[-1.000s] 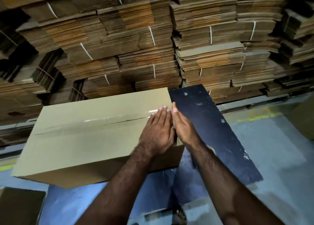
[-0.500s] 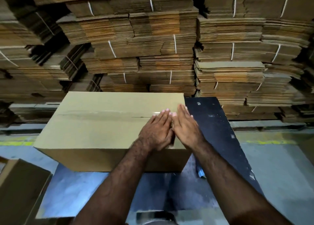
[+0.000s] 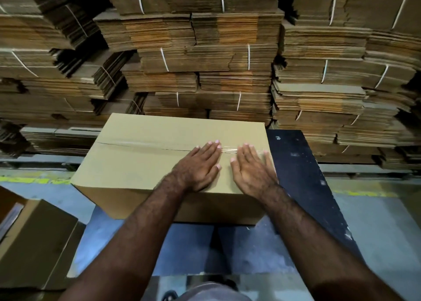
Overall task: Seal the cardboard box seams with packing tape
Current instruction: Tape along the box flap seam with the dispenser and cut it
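Note:
A closed tan cardboard box (image 3: 141, 164) sits on a dark table in front of me. Clear packing tape (image 3: 229, 150) runs along its top centre seam from left to right. My left hand (image 3: 198, 166) lies flat on the box top with fingers straight, fingertips at the seam. My right hand (image 3: 252, 166) presses flat beside it, near the box's right end, fingers over the tape. A small gap separates the two hands. No tape roll is in sight.
The dark table top (image 3: 296, 168) extends to the right of the box. Bundled stacks of flattened cardboard (image 3: 205, 50) fill the wall behind. Another brown box (image 3: 34, 239) stands at the lower left on the floor. Yellow floor lines (image 3: 27, 179) run behind the table.
My hands, side by side and touching before, have spread slightly apart on the box top. My head has turned, so the box now looks squarer in view.

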Available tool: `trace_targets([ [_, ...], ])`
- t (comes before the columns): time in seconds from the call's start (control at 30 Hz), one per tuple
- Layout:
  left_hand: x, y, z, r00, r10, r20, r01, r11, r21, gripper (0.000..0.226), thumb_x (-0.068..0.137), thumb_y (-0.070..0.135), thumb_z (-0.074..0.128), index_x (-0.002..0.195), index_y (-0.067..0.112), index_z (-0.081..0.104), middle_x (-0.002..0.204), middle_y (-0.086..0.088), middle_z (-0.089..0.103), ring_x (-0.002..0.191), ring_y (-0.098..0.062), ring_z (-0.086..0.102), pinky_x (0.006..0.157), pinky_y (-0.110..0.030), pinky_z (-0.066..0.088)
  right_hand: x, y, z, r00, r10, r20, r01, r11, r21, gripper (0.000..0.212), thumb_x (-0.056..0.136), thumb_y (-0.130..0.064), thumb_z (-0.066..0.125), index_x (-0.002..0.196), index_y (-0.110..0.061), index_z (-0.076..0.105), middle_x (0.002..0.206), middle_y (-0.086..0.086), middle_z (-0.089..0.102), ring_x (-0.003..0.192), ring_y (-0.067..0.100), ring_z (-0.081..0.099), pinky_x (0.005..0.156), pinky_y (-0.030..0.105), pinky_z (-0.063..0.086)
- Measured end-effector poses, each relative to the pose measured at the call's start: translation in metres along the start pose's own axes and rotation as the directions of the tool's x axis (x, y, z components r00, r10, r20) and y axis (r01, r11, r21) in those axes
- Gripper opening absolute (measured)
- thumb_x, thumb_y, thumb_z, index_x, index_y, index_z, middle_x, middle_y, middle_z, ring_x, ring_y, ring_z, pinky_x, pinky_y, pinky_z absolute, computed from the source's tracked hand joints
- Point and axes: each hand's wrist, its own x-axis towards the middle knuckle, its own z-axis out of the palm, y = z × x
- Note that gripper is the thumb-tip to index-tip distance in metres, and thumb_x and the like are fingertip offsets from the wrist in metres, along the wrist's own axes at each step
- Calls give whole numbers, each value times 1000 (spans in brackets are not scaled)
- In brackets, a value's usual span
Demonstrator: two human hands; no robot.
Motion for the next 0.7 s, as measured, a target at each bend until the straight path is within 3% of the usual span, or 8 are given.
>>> trace_targets([
  [0.13,-7,-14,-1,999,-32,11,32,999,44,63,106,44,17,161,14,4,169,-1,-3,156,-15,-1,125,-40,4,4,-14,7,999,-47,5,47,999,-28,65,102,-42,12,157,-10,7,165,6,3,152,16,0,122,42,-2],
  [0.27,-28,-44,-6,996,-84,16,83,995,48,63,107,43,16,161,16,1,169,1,-4,155,-14,-1,124,-39,5,2,-11,9,999,-34,9,35,998,-57,73,93,-46,5,157,-11,7,165,5,2,152,15,2,121,38,-3],
  [0.47,-79,-115,-18,959,-284,19,282,958,53,69,101,49,6,161,15,-2,169,-2,-7,155,-15,-1,124,-38,6,5,-17,7,999,23,45,-20,998,-67,66,100,-46,10,157,-15,4,165,3,0,151,14,0,120,38,-3],
  [0.63,-119,-166,-28,804,-588,-90,593,804,39,66,105,47,14,160,12,6,170,-5,-2,156,-19,0,124,-50,4,12,-55,5,967,239,84,-234,970,-70,70,100,-49,14,157,-11,2,165,7,-3,152,21,-3,121,48,-2],
  [0.7,-127,-178,-31,772,-629,-93,633,773,25,66,105,48,15,161,15,5,170,-1,-3,156,-19,-3,122,-57,7,18,-78,6,951,298,86,-294,954,-55,73,98,-51,14,157,-8,1,165,10,-4,152,23,-3,121,48,-1],
])
